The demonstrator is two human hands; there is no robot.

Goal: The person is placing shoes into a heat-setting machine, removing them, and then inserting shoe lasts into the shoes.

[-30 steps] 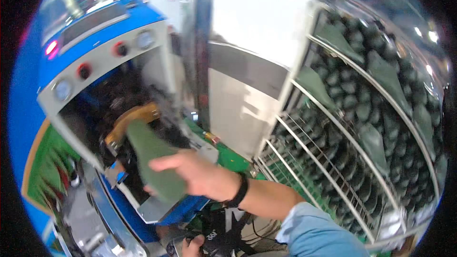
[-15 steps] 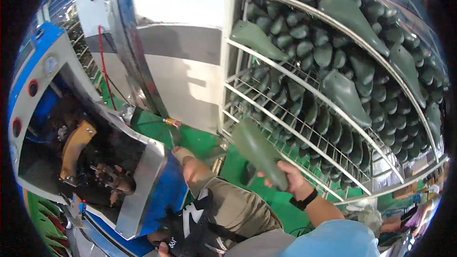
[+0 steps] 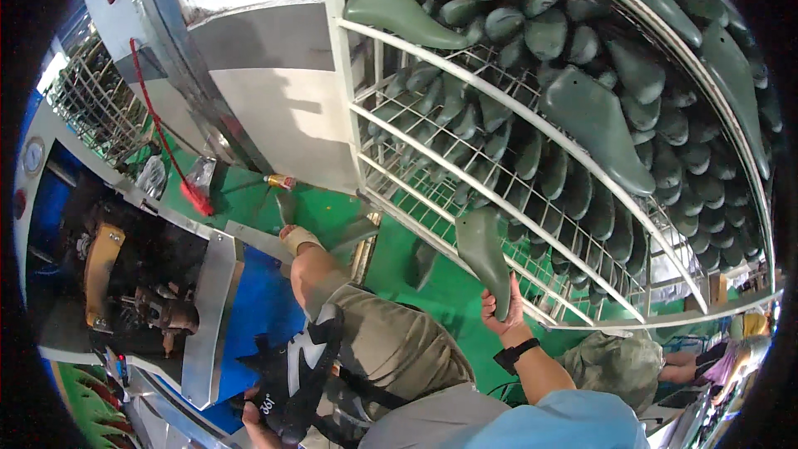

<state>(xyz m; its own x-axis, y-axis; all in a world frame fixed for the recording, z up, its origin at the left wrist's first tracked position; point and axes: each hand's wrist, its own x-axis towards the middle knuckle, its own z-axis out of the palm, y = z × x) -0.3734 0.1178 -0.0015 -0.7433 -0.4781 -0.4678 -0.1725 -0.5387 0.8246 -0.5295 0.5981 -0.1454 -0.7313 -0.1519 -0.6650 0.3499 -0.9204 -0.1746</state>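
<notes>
My right hand (image 3: 504, 316) is closed around the narrow end of a dark green shoe last (image 3: 482, 251). The last points up and away, its broad end just in front of the lower rack bars. At the bottom, beside the blue machine, my left hand (image 3: 256, 422) grips a black shoe upper (image 3: 293, 382) with a white patch on its side. Straps or loose edges of the upper hang toward my lap. Part of that hand is cut off by the picture's lower edge.
A white wire rack (image 3: 465, 175) full of green lasts curves across the right. To the left stands a blue and grey machine (image 3: 224, 316) with a dark opening and a tan curved part (image 3: 103, 274). A red brush (image 3: 196, 198) is on the green floor. Another person (image 3: 615, 370) is at the lower right.
The view has swung so the rack sits higher and further left. The last in my right hand has turned more upright. The black upper in my left hand shows more fully.
</notes>
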